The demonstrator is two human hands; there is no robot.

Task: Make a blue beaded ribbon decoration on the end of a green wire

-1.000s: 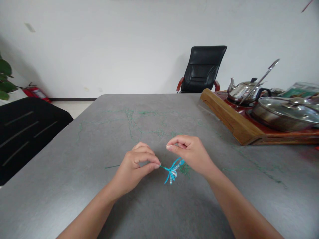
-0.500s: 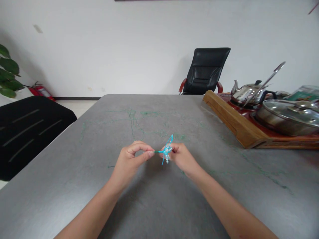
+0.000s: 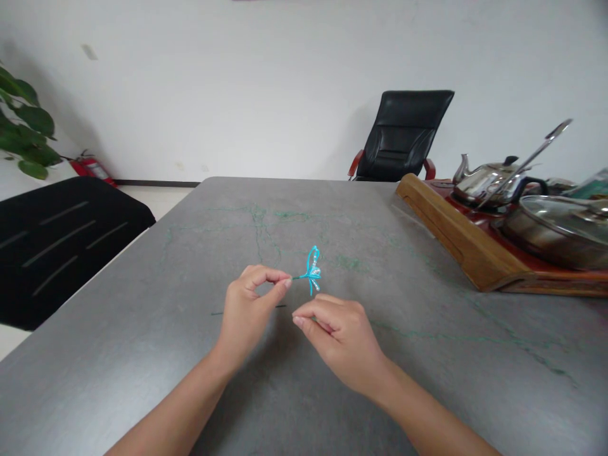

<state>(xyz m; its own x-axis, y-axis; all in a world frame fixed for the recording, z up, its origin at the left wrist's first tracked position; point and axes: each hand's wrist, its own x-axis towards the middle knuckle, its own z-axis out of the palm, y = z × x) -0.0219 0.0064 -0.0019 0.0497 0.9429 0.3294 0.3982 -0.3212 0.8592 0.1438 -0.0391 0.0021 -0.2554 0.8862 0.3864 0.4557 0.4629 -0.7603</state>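
Observation:
A small bright blue wire flower with clear beads (image 3: 313,272) is held sideways by its thin green stem, pinched between the thumb and index finger of my left hand (image 3: 247,310). My right hand (image 3: 339,335) is just below and right of the flower, apart from it, thumb and index finger pressed together; whatever is between them is hidden or too small to name. A thin dark stick (image 3: 280,306) lies on the grey table (image 3: 266,405), partly behind my left hand.
A wooden tray (image 3: 441,234) at the right bears a steel kettle (image 3: 487,183) and a lidded pan (image 3: 560,231). Behind the table stands a black chair (image 3: 403,136). Another black chair (image 3: 71,240) is at the left, near a plant (image 3: 33,120).
My right hand has come away from the flower and moved down, its fingers now pinched. The flower, still in my left hand, is a little higher. The view has shifted slightly left.

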